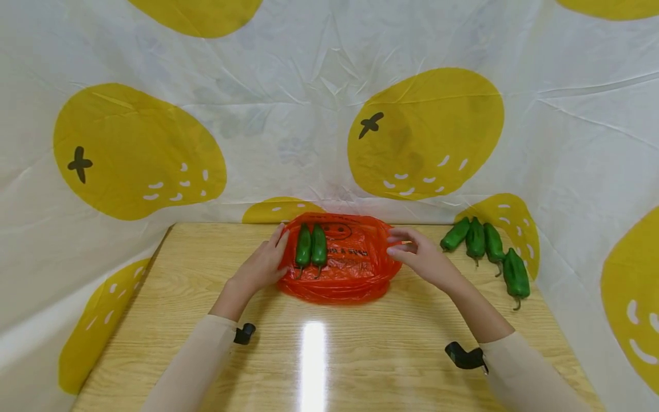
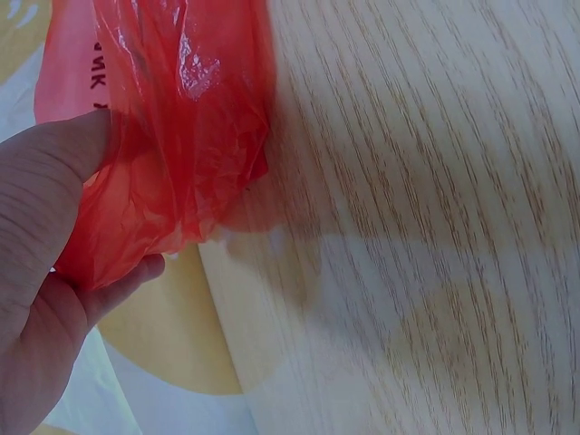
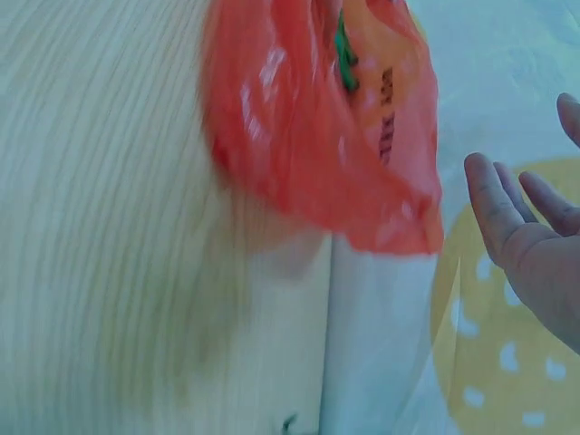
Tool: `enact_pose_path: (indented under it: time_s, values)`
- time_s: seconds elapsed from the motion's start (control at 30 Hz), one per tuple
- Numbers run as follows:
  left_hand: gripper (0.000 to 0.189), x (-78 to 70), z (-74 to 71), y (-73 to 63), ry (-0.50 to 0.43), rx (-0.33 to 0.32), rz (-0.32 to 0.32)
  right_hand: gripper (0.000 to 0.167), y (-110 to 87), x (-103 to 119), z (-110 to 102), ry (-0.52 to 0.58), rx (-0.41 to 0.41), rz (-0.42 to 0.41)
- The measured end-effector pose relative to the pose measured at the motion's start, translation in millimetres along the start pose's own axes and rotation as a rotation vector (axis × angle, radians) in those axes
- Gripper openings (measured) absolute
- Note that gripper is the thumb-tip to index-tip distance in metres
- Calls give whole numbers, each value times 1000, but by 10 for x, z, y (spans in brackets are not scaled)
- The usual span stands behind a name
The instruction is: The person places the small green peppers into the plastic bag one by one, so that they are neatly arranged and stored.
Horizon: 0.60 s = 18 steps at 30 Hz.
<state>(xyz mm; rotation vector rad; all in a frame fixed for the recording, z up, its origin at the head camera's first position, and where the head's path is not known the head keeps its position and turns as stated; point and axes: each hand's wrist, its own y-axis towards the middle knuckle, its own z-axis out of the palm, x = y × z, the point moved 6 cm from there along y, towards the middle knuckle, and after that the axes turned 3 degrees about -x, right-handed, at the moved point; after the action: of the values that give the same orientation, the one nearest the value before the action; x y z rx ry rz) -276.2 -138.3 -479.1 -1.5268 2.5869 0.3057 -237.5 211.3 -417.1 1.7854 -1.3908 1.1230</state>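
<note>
A red plastic bag [image 1: 334,290] with black print lies spread with its mouth up on the wooden table. Inside at its left are two green peppers [image 1: 319,247], side by side with stems toward the person. My left hand [image 1: 261,262] holds the bag's left edge, thumb [image 2: 77,145] on one side of the film and fingers beneath. At the right edge of the bag is my right hand [image 1: 424,258], its fingers spread and relaxed. The right wrist view shows these fingers [image 3: 494,204] apart from the red film, with nothing in them.
Several more green peppers [image 1: 476,239] lie in a slanting row on the table [image 1: 391,349] to the right of the bag. A white cloth [image 1: 288,131] with large yellow fruit prints stands close behind the bag and along both sides.
</note>
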Motion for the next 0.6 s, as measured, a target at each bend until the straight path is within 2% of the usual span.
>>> enact_pose_path:
  time_s: [0.33,0.6]
  values:
    - [95,18,-19,-8,10,-1,-2,58,-351,-415,-549,35,-109,-4]
    - [94,-6,-40,-17,17,-8,15,64,-658,-882,-1098,-130,-217,69]
